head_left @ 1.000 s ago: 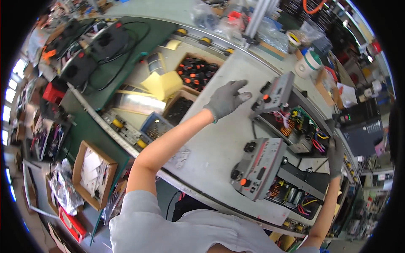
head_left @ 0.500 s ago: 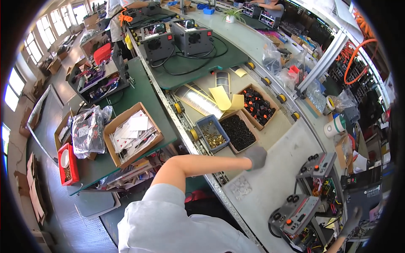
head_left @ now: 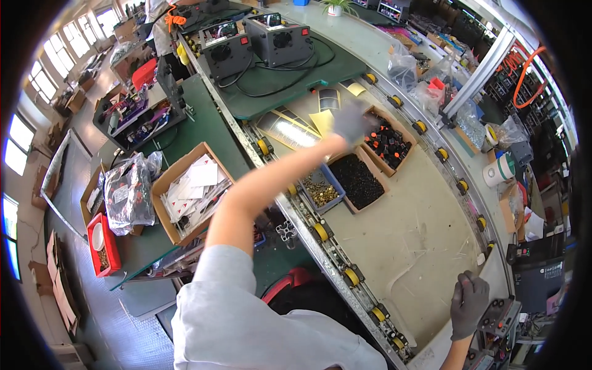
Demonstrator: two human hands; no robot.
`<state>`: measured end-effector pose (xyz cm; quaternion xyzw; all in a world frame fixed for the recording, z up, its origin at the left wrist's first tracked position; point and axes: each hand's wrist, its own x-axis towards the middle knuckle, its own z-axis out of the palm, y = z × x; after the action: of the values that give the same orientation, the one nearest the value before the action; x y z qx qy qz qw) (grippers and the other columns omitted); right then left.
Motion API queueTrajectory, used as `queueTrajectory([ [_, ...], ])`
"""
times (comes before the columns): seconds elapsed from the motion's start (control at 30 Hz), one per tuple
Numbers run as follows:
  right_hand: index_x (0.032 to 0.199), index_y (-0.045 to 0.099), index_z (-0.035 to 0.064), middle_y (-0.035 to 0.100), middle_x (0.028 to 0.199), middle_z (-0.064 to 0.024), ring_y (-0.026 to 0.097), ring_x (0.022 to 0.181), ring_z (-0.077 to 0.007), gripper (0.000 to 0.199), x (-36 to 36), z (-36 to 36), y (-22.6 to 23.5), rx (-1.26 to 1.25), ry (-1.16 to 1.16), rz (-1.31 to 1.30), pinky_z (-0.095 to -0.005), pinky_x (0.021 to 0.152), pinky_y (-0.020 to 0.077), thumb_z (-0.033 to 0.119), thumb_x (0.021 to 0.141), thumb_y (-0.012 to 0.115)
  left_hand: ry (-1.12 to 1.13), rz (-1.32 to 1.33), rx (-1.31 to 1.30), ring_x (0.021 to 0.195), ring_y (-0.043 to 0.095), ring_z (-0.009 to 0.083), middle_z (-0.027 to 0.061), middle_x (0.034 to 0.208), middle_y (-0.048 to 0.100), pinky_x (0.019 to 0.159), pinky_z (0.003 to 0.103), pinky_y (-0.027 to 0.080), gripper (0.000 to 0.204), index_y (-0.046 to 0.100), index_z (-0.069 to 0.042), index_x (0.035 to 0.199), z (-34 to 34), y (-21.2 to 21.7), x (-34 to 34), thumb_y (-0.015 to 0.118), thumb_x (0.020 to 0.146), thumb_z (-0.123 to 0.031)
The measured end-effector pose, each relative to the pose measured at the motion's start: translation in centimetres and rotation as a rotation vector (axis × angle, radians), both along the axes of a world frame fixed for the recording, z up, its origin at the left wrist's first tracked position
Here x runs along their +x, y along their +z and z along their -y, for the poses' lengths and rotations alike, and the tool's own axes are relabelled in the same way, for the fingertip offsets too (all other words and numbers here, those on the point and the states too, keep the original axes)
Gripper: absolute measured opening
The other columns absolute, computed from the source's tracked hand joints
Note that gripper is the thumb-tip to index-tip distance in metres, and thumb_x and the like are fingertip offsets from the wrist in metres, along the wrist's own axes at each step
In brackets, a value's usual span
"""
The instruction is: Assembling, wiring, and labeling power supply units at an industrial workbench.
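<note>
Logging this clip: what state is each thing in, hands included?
Left hand: gloved, motion-blurred; grip unclear
Right hand: gloved, fingers curled; grip unclear
Box of black-and-orange parts: open, filled
Box of black pieces: open, filled
Blue bin: open, partly filled
Carton of papers: open, filled
Red bin: open, partly filled
Plastic bag: bulging; closure unclear

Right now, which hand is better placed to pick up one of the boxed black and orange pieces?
Probably the left hand: though blurred, it appears close to the black and orange pieces, while the right hand is well away, beside the grey control panel.
</note>
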<state>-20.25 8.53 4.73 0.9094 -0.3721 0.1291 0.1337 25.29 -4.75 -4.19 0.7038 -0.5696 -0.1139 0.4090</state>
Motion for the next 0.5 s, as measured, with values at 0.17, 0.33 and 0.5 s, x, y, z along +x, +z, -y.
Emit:
queueTrajectory([
  [0.17, 0.095, 0.060, 0.0081, 0.061, 0.099, -0.0090, 0.057, 0.090, -0.0277, 0.018, -0.5, -0.7, -2.3, 0.030, -0.069, 0.035, -0.0401, 0.081, 0.0431, 0.007, 0.077, 0.062, 0.469, 0.801, 0.594, 0.131, 0.034, 0.0366, 0.0165, 0.144, 0.035, 0.099, 0.055, 0.035, 0.084, 0.035, -0.013, 0.141, -3.6, -1.6, 16.8, 0.070, 0.072, -0.044],
  [0.33, 0.094, 0.060, 0.0087, 0.061, 0.099, -0.0075, 0.057, 0.087, -0.0276, 0.020, 1.9, 0.4, -2.5, 0.100, -0.028, -0.001, -0.0392, 0.078, 0.0439, 0.007, 0.075, 0.064, 0.593, 0.763, 0.705, 0.122, 0.043, 0.0406, 0.0193, 0.138, 0.042, 0.090, 0.056, 0.042, 0.053, 0.031, -0.026, 0.143, -4.1, -8.2, 24.2, 0.044, 0.092, -0.016],
  [0.5, 0.092, 0.061, 0.0091, 0.062, 0.097, -0.0059, 0.058, 0.083, -0.0272, 0.019, 1.3, -0.4, -3.9, 0.104, -0.025, 0.065, -0.0384, 0.076, 0.0455, 0.008, 0.074, 0.065, 0.552, 0.836, 0.601, 0.117, 0.047, 0.0410, 0.0205, 0.133, 0.045, 0.088, 0.054, 0.045, 0.051, 0.036, -0.021, 0.141, -4.1, -8.9, 22.1, 0.046, 0.091, -0.015],
])
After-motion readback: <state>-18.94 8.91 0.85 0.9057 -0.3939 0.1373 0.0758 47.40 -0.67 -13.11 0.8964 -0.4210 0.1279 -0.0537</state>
